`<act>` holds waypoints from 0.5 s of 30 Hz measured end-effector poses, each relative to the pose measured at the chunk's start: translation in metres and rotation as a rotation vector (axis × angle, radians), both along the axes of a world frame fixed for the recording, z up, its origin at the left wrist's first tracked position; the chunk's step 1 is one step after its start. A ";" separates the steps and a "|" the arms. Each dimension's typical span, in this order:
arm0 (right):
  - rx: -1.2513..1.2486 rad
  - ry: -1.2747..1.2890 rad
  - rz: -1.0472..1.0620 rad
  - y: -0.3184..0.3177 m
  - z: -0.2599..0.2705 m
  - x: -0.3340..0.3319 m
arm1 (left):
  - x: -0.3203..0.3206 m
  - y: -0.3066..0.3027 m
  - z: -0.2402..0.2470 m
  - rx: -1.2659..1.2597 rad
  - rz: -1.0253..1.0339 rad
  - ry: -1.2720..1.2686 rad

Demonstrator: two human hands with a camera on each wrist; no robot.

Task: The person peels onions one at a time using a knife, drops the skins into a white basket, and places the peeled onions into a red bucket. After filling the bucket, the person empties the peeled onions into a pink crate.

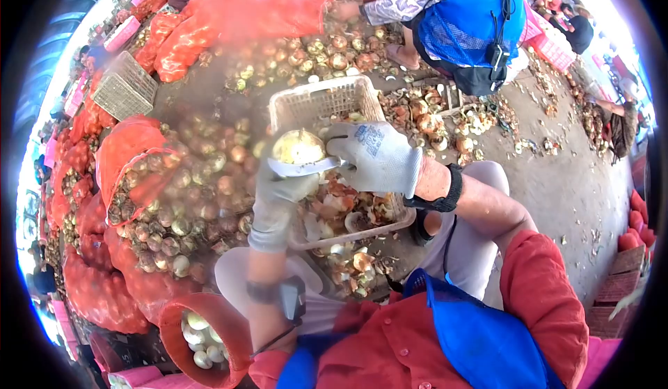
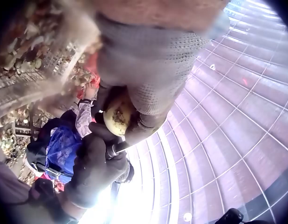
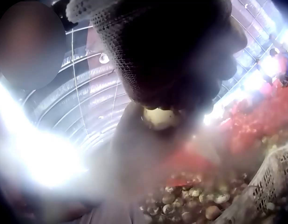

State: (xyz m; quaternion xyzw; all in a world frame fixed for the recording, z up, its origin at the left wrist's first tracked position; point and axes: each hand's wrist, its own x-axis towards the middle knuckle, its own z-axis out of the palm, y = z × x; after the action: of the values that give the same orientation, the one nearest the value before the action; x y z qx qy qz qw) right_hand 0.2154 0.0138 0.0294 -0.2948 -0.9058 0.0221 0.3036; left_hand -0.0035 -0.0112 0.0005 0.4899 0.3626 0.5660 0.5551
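Onion (image 1: 298, 145): lower part hidden by left hand (image 1: 282, 191)
Knife (image 1: 299, 168): handle hidden inside right hand (image 1: 376, 158)
Basket (image 1: 316, 100): middle behind hands

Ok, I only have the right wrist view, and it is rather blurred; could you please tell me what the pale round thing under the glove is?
Observer: The head view shows it is an onion, gripped from below by the gloved left hand.
Operator: Thank you. And the other hand?
Observer: The right hand, in a white glove, holds what looks like a small knife, its pale blade lying across the onion's lower side.
Operator: What is underneath them?
Observer: A pale plastic basket sits below both hands, with loose onion skins in it.
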 end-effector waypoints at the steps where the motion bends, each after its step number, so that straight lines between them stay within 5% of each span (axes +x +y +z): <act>1: 0.006 0.003 0.001 0.000 0.003 -0.002 | -0.004 0.004 -0.002 0.006 0.001 0.003; 3: -0.192 -0.139 -0.080 -0.002 0.008 -0.001 | -0.008 0.013 -0.005 0.032 -0.070 0.315; 4: -0.081 -0.036 -0.062 0.004 -0.011 0.001 | -0.004 0.007 -0.004 0.111 -0.020 0.332; 8: -0.126 -0.060 -0.170 0.018 -0.008 0.006 | 0.004 -0.005 0.003 -0.021 -0.111 -0.068; 11: -0.205 -0.068 -0.167 0.025 -0.020 0.001 | -0.006 -0.004 -0.011 0.001 -0.034 0.106; 12: -0.060 0.033 -0.108 0.030 -0.026 0.000 | -0.012 -0.006 -0.016 -0.006 -0.047 0.113; 14: -0.237 0.002 -0.308 0.056 -0.023 0.018 | -0.005 -0.005 -0.008 -0.264 -0.490 -0.632; 15: -0.402 -0.030 -0.460 0.062 -0.022 0.030 | -0.002 -0.013 0.003 0.345 -0.256 0.119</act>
State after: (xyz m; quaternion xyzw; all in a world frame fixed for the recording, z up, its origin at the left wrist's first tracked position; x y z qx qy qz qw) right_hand 0.2452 0.0761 0.0077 -0.5468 -0.7970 0.1272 0.2227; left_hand -0.0059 -0.0244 0.0037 0.6522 0.2273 0.5148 0.5079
